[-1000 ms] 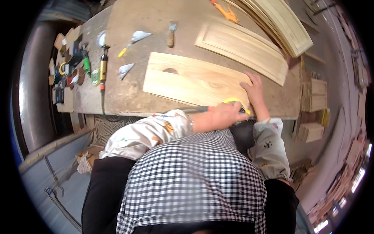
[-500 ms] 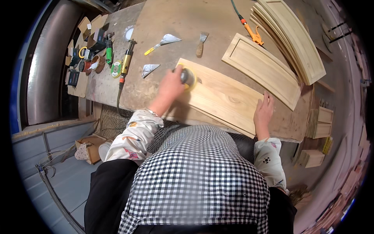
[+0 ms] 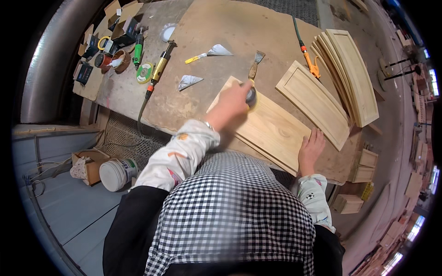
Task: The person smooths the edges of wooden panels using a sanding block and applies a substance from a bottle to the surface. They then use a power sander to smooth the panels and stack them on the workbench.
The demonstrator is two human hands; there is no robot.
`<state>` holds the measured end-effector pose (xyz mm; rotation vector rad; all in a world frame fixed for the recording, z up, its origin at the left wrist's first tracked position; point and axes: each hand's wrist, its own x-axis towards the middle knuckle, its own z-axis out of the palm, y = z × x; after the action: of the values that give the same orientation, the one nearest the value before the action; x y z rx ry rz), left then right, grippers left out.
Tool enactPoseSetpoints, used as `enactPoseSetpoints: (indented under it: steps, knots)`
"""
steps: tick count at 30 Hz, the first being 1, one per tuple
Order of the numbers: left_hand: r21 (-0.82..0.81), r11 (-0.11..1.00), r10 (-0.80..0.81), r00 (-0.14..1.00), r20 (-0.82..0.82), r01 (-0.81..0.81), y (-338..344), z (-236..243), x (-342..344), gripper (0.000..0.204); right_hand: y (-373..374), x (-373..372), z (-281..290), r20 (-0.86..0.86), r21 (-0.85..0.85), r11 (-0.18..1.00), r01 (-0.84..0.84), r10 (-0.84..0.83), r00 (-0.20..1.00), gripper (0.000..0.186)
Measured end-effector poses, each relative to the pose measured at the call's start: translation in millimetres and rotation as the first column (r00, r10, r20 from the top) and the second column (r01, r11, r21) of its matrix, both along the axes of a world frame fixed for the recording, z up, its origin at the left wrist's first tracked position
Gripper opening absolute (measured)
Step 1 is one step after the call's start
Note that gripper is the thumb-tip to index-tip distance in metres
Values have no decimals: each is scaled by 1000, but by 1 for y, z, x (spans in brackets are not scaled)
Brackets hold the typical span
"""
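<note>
A pale wooden panel (image 3: pixel 276 126) lies slantwise on the bench in front of me. My left hand (image 3: pixel 232 106) is closed on a round, dark sanding pad with a yellow edge (image 3: pixel 251 97), pressed to the panel's upper left part; my fingers partly cover it. At the panel's right end rests my right hand (image 3: pixel 313 149), its fingers stretched out against the wood. Just beyond the panel's far edge lies a scraper (image 3: pixel 256 64) with a wooden handle.
Right of the panel lie another framed panel (image 3: pixel 313 101), an orange air blow gun (image 3: pixel 311 64) and a stack of panels (image 3: pixel 354 78). On the left are a brass-coloured air tool (image 3: pixel 161 66), a green grinder (image 3: pixel 138 50), a yellow-handled tool (image 3: pixel 195 58) and a folded sandpaper piece (image 3: pixel 189 82).
My left hand has slid the sanding pad rightward along the panel. The right hand stays at the panel's end. The whole view has shifted, so the bench things appear lower.
</note>
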<state>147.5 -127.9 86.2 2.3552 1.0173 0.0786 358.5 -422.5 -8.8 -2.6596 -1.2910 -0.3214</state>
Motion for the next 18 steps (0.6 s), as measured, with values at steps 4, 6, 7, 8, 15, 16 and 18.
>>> enactPoseSetpoints:
  steps: [4,6,7,8,15,16,18]
  knots:
    - [-1,996,87,996,35,-87,45,-18,-33,64,19,-22,8,-10,-77,964,-253,253,967,59]
    - [-46,995,92,996,-10,-92,43,2,-60,64,38,-53,-3,-118,-77,922,-379,369,922,64]
    - [-34,990,139,990,21,-139,43,-1,-80,69,55,-78,-3,-209,-57,896,-440,421,883,67]
    - [-25,983,180,982,52,-179,42,-7,-102,73,74,-101,5,-257,-4,886,-464,448,856,69]
    - [78,887,458,889,-31,-454,69,-24,-226,81,178,-147,13,-293,119,872,-475,488,822,74]
    - [81,868,494,867,-62,-489,75,-23,-231,81,185,-148,13,-293,122,879,-461,476,829,74]
    - [89,826,564,817,-124,-557,86,-16,-234,80,196,-148,16,-291,125,892,-434,451,843,75]
